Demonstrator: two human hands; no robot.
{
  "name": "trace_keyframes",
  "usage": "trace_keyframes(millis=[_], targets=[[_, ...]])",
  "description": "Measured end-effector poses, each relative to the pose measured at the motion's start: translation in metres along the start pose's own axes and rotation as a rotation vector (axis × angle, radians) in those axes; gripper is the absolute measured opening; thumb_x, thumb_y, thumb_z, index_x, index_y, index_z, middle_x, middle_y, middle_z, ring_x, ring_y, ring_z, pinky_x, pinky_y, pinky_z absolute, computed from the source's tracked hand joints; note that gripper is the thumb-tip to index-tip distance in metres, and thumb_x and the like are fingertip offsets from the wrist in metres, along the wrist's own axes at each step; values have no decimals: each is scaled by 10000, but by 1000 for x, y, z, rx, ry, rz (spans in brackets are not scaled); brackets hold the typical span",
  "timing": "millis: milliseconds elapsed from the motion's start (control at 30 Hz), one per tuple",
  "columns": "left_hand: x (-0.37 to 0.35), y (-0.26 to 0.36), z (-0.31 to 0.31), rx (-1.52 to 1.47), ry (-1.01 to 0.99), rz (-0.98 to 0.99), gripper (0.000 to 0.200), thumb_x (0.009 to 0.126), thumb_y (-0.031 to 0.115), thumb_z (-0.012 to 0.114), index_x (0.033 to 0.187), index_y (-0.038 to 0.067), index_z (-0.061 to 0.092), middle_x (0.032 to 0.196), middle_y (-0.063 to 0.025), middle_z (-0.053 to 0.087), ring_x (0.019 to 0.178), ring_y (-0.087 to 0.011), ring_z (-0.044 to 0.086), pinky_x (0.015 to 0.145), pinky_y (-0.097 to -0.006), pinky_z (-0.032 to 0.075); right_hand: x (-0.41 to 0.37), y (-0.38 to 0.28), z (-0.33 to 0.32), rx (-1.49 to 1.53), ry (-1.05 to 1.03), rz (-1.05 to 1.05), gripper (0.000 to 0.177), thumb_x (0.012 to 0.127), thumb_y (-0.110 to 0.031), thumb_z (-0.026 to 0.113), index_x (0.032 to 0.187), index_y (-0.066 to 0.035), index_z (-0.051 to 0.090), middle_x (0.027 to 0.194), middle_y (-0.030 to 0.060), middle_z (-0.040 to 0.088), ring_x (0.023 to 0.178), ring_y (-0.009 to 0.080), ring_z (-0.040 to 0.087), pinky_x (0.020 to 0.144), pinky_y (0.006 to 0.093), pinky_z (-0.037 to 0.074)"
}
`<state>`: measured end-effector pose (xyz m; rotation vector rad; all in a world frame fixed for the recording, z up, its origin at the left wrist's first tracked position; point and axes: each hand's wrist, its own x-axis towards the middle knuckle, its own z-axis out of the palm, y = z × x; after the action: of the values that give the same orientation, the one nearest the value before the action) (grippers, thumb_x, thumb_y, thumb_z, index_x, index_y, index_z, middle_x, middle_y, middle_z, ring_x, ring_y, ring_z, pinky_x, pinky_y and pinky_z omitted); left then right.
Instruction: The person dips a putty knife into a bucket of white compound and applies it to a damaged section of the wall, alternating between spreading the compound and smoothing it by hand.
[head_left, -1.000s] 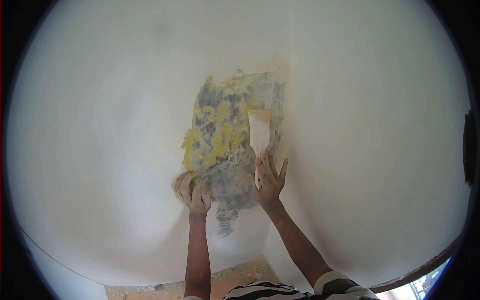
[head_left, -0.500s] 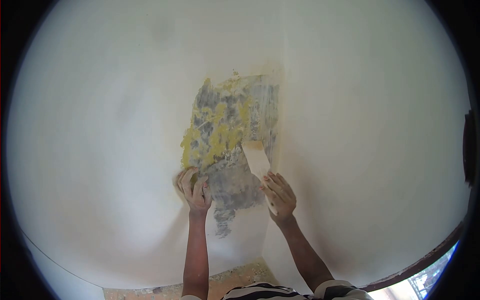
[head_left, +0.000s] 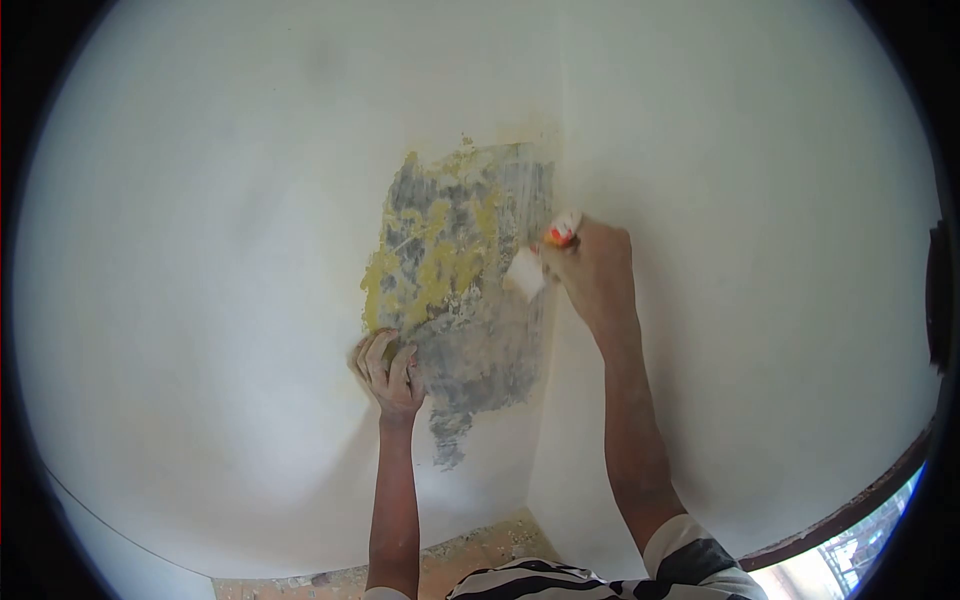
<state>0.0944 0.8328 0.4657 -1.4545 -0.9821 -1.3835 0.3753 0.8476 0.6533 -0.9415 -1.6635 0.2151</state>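
Note:
My right hand grips a putty knife, raised beside the wall corner. The knife's pale, blurred blade points down and left over the patch's right side, and a red and white part shows at the top of my fist. Lower down on the left, my left hand rests against the wall with bent fingers and the thumb apart, at the patch's lower left edge. Between them lies the rough wall patch, grey with yellow remnants, its lower part mostly smooth grey.
White walls meet in a corner just right of the patch. A speckled tan surface lies below. A dark object stands at the far right edge, and a dark-edged bright opening appears at the lower right.
My right hand has moved up and right with the putty knife and turned over, so the blade now points down instead of up. My left hand has stayed in nearly the same place.

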Motion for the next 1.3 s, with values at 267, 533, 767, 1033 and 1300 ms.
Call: trace_keyframes(millis=[267, 533, 767, 1033, 1300], targets=[[0, 0, -3, 25, -28, 20, 73, 924, 142, 608, 956, 133, 673, 1275, -87, 598, 1210, -292, 559, 1060, -529, 386, 43, -43, -7, 113, 264, -112, 79, 855, -14, 754, 916, 30, 728, 800, 84, 741, 692, 93, 672, 629, 268, 560], [-4, -4, -3, 19, -49, 16, 82, 903, 112, 620, 957, 132, 678, 1291, -85, 588, 1213, -291, 560, 1065, -532, 384, -21, 0, 26, 170, 593, -443, 103, 859, 12, 771, 937, -7, 706, 890, 162, 744, 805, 213, 750, 700, 310, 567], [-2, -1, -4, 5, -46, 31, 167, 849, 53, 571, 984, 97, 659, 1273, -150, 574, 1193, -352, 546, 1068, -551, 386, -92, 45, 55, 128, 360, -365, 127, 874, 72, 728, 975, 17, 674, 923, 150, 732, 751, 183, 711, 683, 299, 544], [-4, -1, 1, 8, -7, -18, 94, 916, 134, 586, 959, 129, 670, 1291, -102, 585, 1210, -300, 557, 1073, -536, 381, -126, 63, 38, 481, 184, 101, 114, 909, 62, 683, 1008, 88, 733, 891, 112, 752, 729, 138, 715, 684, 249, 566], [-1, 2, -3, 10, -41, -5, 158, 843, 35, 567, 967, 86, 650, 1275, -159, 565, 1193, -369, 536, 1060, -556, 392, -46, 20, 13, 277, 44, 6, 118, 926, -22, 674, 965, 41, 766, 835, 97, 732, 756, 139, 726, 692, 269, 579]])
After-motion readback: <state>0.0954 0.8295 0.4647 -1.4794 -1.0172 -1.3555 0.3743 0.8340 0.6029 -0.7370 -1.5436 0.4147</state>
